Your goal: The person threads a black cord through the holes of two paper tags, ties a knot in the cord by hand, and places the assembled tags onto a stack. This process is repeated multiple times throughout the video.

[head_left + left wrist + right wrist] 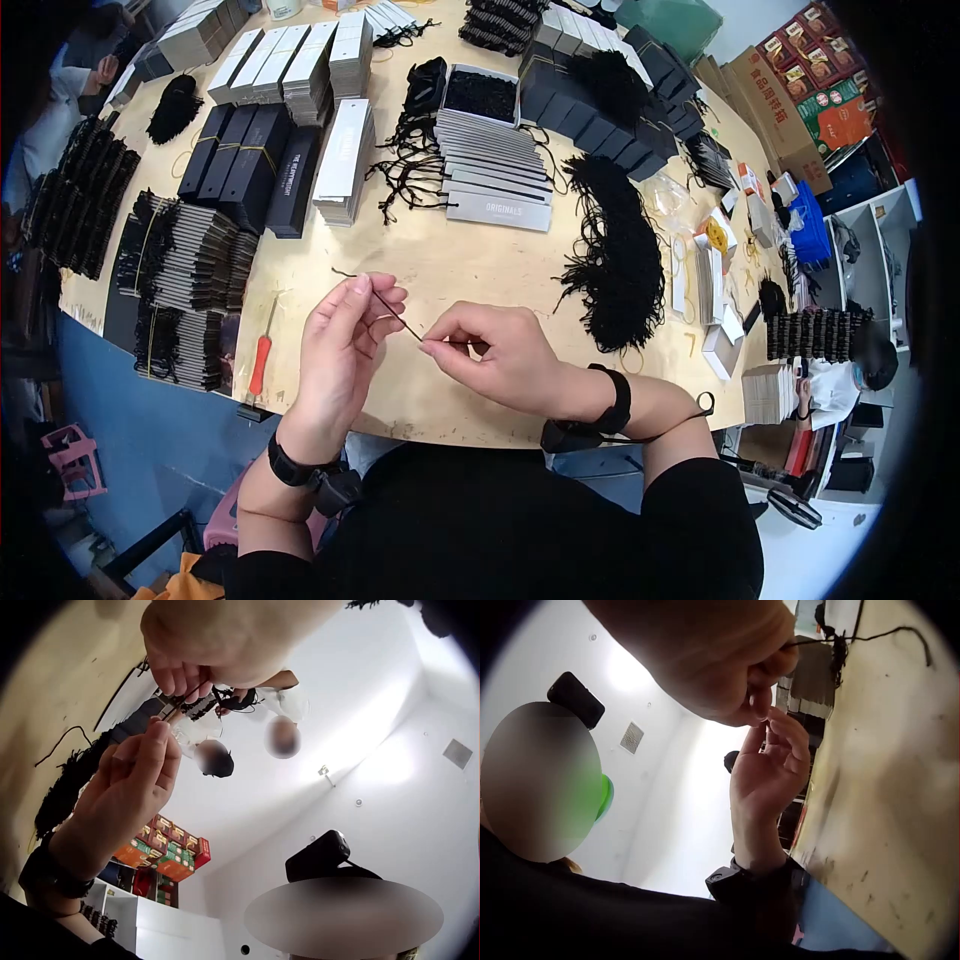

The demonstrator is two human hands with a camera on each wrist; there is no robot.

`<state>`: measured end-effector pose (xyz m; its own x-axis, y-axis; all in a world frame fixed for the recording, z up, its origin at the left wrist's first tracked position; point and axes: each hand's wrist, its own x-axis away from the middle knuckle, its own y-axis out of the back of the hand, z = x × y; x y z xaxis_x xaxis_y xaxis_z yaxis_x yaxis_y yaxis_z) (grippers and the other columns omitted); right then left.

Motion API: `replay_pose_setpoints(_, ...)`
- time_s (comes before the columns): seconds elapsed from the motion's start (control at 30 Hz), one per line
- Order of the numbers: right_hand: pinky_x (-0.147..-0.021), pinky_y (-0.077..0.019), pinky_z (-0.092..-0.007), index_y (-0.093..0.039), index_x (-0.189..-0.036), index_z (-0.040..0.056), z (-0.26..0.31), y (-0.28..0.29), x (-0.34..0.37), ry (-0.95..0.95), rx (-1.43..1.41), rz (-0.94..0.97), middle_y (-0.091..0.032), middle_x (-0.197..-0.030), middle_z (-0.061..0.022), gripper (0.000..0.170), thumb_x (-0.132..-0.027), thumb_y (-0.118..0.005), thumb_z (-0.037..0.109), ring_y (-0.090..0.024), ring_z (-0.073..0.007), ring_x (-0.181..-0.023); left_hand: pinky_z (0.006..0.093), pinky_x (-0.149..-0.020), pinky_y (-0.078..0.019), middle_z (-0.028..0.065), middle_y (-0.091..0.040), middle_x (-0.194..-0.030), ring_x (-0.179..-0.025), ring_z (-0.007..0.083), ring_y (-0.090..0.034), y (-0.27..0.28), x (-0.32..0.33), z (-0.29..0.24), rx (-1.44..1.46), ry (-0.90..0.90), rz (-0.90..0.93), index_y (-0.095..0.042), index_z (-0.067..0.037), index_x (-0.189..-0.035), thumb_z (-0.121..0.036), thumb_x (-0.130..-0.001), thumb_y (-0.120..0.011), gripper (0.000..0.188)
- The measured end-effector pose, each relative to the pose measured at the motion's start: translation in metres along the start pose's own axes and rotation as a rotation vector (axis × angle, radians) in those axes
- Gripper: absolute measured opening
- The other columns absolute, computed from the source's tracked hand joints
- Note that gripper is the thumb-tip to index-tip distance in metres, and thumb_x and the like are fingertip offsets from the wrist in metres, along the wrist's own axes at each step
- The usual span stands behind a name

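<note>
A thin black cord stretches between my two hands over the near part of the table. My left hand pinches it between thumb and fingers, and a short end sticks out past the thumb tip. On the right, my right hand pinches the cord with thumb and forefinger, its other fingers curled in. The right wrist view has my left hand close below the right hand. In the left wrist view my right hand's fingertips stand near the left hand.
Ahead lies a fanned row of grey tags with black cords. A black cord bundle is at right. Dark boxes, a white card stack and a red-handled tool lie leftward. Other people are in the background.
</note>
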<state>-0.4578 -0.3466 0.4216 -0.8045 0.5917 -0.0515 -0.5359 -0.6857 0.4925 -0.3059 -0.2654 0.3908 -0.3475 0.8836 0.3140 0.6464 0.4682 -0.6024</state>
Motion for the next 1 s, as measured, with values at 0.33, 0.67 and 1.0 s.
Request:
replay_pose_setpoints(0.33, -0.059, -0.0436, -0.0203, -0.064, -0.085, 0.0027, -0.053, 0.059, -0.096, -0.022, -0.06, -0.114, -0.061, -0.072, -0.002, 0.016, -0.081, -0.061, 0.018, -0.054, -0.0061, -0.065, 0.0202, -0.06, -0.0369, -0.0029, -0.042, -0.066, -0.062, 0.0059, -0.04, -0.002, 0.013, -0.02, 0.078, -0.159, 0.019, -0.05, -0.006, -0.091, -0.022, -0.093, -0.043, 0.017)
replay_pose_setpoints(0.67, -0.072, -0.0478, -0.0353, -0.069, -0.077, 0.0103, -0.112, 0.123, -0.217, -0.294, 0.595, -0.237, -0.065, -0.075, -0.0118, 0.014, -0.069, -0.069, 0.021, -0.062, -0.0256, -0.076, 0.0187, -0.061, -0.0445, 0.0039, -0.06, -0.08, -0.064, 0.0067, -0.053, 0.011, 0.019, -0.019, -0.093, -0.159, -0.031, -0.052, 0.0, -0.109, -0.016, -0.092, -0.045, 0.024)
replay_pose_setpoints(1.0, -0.06, -0.0484, -0.0225, -0.067, -0.076, 0.0, -0.128, 0.13, -0.204, -0.246, -0.065, -0.464, -0.064, -0.068, -0.007, 0.017, -0.076, -0.065, 0.017, -0.06, -0.0115, -0.059, 0.0182, -0.063, -0.0446, 0.0029, -0.06, -0.081, -0.067, 0.0055, -0.053, 0.024, -0.007, -0.013, -0.213, -0.2, -0.051, -0.053, 0.0, -0.108, -0.014, -0.091, -0.046, 0.023)
